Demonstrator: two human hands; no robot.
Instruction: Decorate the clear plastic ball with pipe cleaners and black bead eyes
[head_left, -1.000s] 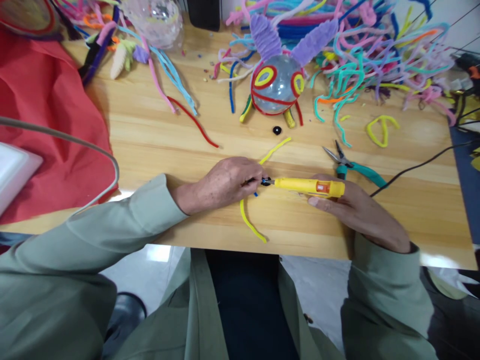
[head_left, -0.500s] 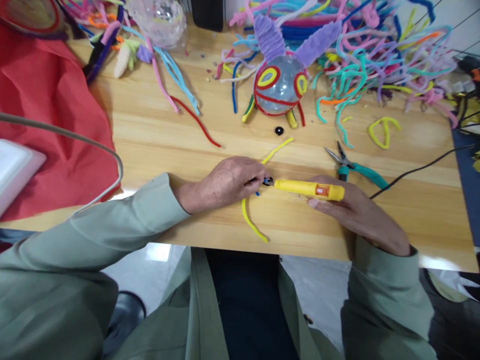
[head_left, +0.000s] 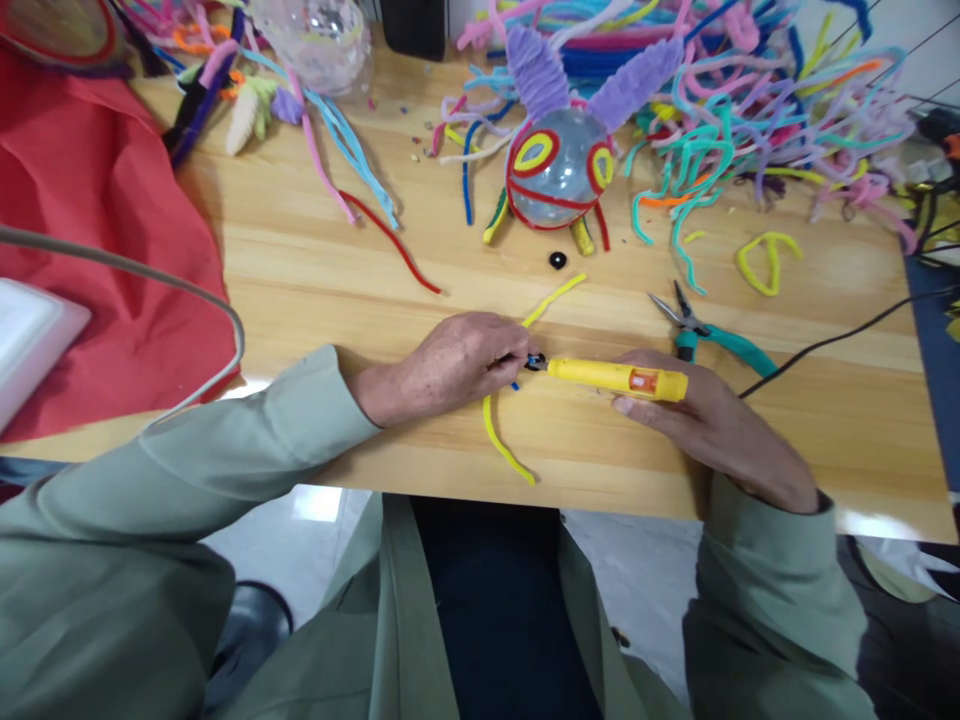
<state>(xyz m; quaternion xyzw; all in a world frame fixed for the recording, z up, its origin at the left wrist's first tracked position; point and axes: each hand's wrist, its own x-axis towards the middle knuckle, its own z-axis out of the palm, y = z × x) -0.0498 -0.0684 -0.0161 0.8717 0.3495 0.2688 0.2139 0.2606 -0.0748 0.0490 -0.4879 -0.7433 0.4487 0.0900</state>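
Note:
My left hand (head_left: 469,365) is pinched round a small dark piece (head_left: 535,361) with some blue on it, at the middle of the table's near part. The metal tip of a yellow glue gun (head_left: 600,375) meets that piece from the right. My right hand (head_left: 694,410) is wrapped round the glue gun, its thumb below the body. A yellow pipe cleaner (head_left: 504,450) shows below my left fingers, and a yellow length (head_left: 556,299) shows above them. A black bead-like eye (head_left: 557,260) lies further back.
Behind stands a clear ball figure (head_left: 559,170) with purple ears. Teal-handled pliers (head_left: 697,328) lie at the right by a black cord (head_left: 847,330). A pile of pipe cleaners (head_left: 720,130) is at the back right, a red cloth (head_left: 112,230) at the left.

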